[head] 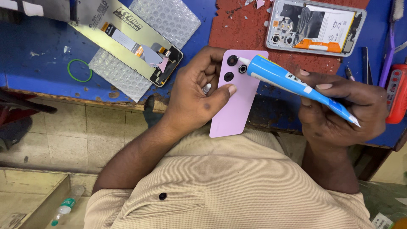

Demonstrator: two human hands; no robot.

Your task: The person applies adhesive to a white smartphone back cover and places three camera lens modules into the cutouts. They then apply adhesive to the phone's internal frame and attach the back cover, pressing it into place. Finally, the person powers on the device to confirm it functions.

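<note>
My left hand (199, 93) gripped the lilac phone back cover (237, 95), long axis toward me; my right hand (339, 108) clasped the blue glue tube (292, 82), nozzle touching its camera end.

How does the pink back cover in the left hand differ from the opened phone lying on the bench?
The pink back cover is held off the bench in the left hand, while the opened phone lies flat on the red mat. The cover shows a plain outer face with three dark lens rings; the phone shows its insides, with battery and camera modules exposed. The glue tube in the right hand touches the cover only. Both are similar rounded rectangles.
</note>
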